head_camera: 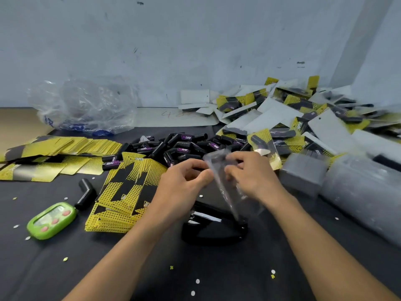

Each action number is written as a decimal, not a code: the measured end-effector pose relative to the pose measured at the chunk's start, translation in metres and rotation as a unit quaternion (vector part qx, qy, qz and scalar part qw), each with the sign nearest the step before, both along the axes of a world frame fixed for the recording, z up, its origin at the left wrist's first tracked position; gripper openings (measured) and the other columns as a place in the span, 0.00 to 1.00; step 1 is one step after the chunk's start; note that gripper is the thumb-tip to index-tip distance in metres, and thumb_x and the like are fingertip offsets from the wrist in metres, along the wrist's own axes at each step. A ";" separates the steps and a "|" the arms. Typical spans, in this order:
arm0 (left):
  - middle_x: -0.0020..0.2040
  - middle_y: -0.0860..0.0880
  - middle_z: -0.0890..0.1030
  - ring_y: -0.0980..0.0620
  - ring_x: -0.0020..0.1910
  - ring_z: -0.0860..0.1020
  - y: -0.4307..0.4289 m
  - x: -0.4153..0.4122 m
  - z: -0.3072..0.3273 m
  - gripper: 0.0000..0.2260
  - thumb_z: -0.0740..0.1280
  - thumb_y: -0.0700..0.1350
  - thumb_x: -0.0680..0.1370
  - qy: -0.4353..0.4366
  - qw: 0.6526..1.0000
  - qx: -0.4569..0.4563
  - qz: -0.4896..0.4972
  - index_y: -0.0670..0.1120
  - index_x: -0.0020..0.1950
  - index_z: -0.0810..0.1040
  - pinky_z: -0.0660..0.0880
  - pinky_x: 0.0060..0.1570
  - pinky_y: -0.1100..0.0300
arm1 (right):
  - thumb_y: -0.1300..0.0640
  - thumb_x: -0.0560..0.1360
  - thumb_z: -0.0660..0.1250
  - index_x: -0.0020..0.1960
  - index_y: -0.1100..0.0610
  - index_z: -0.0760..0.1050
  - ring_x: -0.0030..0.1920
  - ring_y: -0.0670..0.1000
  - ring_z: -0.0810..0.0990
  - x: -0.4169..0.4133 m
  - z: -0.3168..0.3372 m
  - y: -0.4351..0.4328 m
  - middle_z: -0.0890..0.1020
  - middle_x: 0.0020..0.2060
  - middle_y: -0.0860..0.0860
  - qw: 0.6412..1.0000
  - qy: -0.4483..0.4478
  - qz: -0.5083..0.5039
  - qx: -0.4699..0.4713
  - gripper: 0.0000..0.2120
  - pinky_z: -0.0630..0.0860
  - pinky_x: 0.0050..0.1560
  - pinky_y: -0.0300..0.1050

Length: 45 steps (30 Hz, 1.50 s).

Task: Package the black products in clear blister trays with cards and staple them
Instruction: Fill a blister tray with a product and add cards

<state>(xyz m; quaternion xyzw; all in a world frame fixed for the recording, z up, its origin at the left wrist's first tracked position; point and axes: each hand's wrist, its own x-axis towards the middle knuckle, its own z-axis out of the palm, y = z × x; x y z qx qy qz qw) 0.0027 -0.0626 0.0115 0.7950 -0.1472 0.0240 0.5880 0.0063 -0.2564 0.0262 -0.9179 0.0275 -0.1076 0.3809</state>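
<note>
Clear blister tray [227, 192]: being held tilted above the worktop [108, 274] between both hands, just in front of the heap of products; contents too blurred for telling.
Left hand [184, 181]: pinching the tray's left edge, thumb and curled fingers clamping on it.
Right hand [251, 174]: gripping the tray's right side, fingers curling round it.
Black products [180, 146]: lying heaped just behind the hands, purple labels showing.
Lone black product [86, 192]: lying apart at the left, beside the green timer [52, 220].
Card stack [128, 185]: fanning out yellow and black, just left of the left wrist.
More cards [65, 146]: spreading in rows farther left.
Stapler [214, 224]: sitting black on the worktop beneath the tray, between the two forearms.
Finished packs [303, 118]: piling up at the right against the wall.
Spare tray stacks [358, 192]: lying at the right edge.
Plastic bag [86, 105]: sitting crumpled at the back left.
Paper dots [197, 281]: lying scattered over the dark worktop.
</note>
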 end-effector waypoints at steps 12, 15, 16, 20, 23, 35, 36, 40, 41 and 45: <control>0.47 0.55 0.87 0.50 0.50 0.85 -0.013 -0.018 0.007 0.08 0.66 0.54 0.81 0.069 0.995 -0.054 0.050 0.57 0.55 0.84 0.82 0.52 0.45 | 0.54 0.79 0.67 0.47 0.58 0.78 0.39 0.55 0.88 -0.045 0.001 0.023 0.87 0.40 0.55 0.974 0.059 -0.035 0.215 0.07 0.85 0.44 0.58; 0.49 0.48 0.88 0.47 0.48 0.86 -0.014 -0.019 0.004 0.13 0.60 0.56 0.85 0.144 0.979 -0.135 -0.053 0.58 0.57 0.84 0.82 0.40 0.56 | 0.56 0.82 0.66 0.48 0.63 0.83 0.38 0.59 0.87 -0.057 -0.005 0.024 0.87 0.41 0.61 0.929 0.085 -0.032 0.360 0.11 0.84 0.36 0.49; 0.50 0.47 0.88 0.47 0.47 0.87 -0.013 -0.018 0.003 0.13 0.59 0.55 0.86 0.153 0.976 -0.138 -0.074 0.58 0.59 0.83 0.82 0.40 0.58 | 0.56 0.82 0.66 0.48 0.63 0.84 0.39 0.60 0.88 -0.061 -0.008 0.023 0.87 0.41 0.62 0.924 0.089 -0.036 0.371 0.13 0.84 0.37 0.48; 0.48 0.41 0.88 0.44 0.46 0.88 -0.016 -0.011 -0.004 0.12 0.61 0.45 0.86 0.165 0.969 -0.183 -0.018 0.45 0.58 0.84 0.83 0.39 0.56 | 0.48 0.80 0.66 0.45 0.62 0.84 0.38 0.56 0.86 -0.064 -0.014 0.015 0.85 0.38 0.61 0.968 0.059 -0.062 0.234 0.18 0.84 0.45 0.60; 0.45 0.41 0.87 0.45 0.39 0.87 -0.016 -0.007 -0.010 0.14 0.62 0.43 0.85 0.193 0.956 -0.213 0.055 0.44 0.46 0.86 0.83 0.32 0.54 | 0.48 0.79 0.66 0.37 0.51 0.84 0.28 0.43 0.82 -0.064 -0.004 0.004 0.85 0.30 0.47 0.980 0.024 -0.094 0.176 0.15 0.75 0.36 0.44; 0.77 0.55 0.71 0.59 0.73 0.70 -0.013 0.018 -0.035 0.29 0.64 0.57 0.83 0.049 0.993 0.107 0.010 0.53 0.83 0.62 0.65 0.72 0.60 | 0.69 0.78 0.62 0.59 0.53 0.74 0.32 0.51 0.84 -0.052 -0.015 -0.024 0.87 0.40 0.59 0.928 0.125 -0.067 0.344 0.14 0.79 0.35 0.45; 0.75 0.56 0.73 0.60 0.71 0.71 -0.015 0.017 -0.035 0.29 0.65 0.58 0.83 0.030 0.993 0.113 0.015 0.54 0.82 0.63 0.66 0.70 0.61 | 0.69 0.78 0.63 0.56 0.55 0.76 0.32 0.52 0.85 -0.053 -0.015 -0.023 0.87 0.39 0.59 0.924 0.113 -0.076 0.358 0.12 0.79 0.35 0.45; 0.49 0.64 0.84 0.63 0.51 0.81 -0.017 0.005 -0.023 0.16 0.66 0.58 0.81 -0.086 0.974 0.151 0.146 0.58 0.67 0.80 0.71 0.49 0.71 | 0.60 0.76 0.69 0.35 0.61 0.80 0.26 0.49 0.82 -0.056 -0.017 -0.024 0.83 0.28 0.59 0.946 0.052 -0.132 0.291 0.12 0.75 0.28 0.42; 0.42 0.64 0.83 0.63 0.46 0.81 -0.017 0.003 -0.020 0.11 0.65 0.59 0.81 -0.106 0.970 0.141 0.167 0.59 0.58 0.83 0.71 0.43 0.72 | 0.56 0.74 0.71 0.30 0.59 0.79 0.25 0.47 0.81 -0.056 -0.017 -0.022 0.81 0.25 0.56 0.962 0.041 -0.143 0.227 0.15 0.74 0.30 0.42; 0.40 0.48 0.87 0.53 0.37 0.84 -0.020 -0.005 -0.007 0.16 0.65 0.63 0.76 0.039 0.996 -0.079 0.032 0.55 0.47 0.87 0.76 0.32 0.63 | 0.51 0.71 0.72 0.33 0.61 0.80 0.33 0.53 0.81 -0.046 -0.013 -0.008 0.82 0.28 0.56 0.982 0.005 -0.156 0.103 0.15 0.79 0.36 0.48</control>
